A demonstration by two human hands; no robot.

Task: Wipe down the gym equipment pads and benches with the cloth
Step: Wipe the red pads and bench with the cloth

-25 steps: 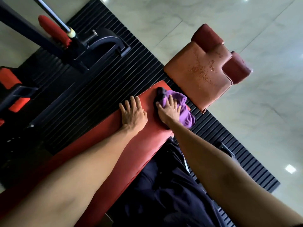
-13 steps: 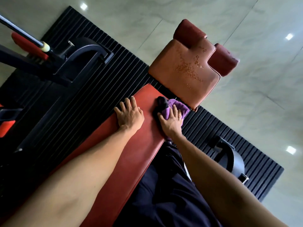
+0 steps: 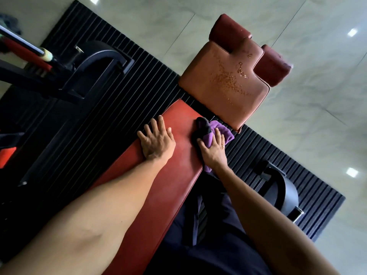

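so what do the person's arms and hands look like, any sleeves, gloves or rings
The left forearm and right forearm are bare: no sleeves, gloves or watch visible. The left hand wears nothing; the right hand seems to carry a thin ring on one finger. Below them, dark navy clothing shows.

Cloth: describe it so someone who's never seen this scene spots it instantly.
A long red bench runs diagonally across a black ribbed mat. At its far end, by the right edge, the right hand presses a bunched cloth onto it. It is the only purple thing in view; the left hand beside it rests on bare bench.
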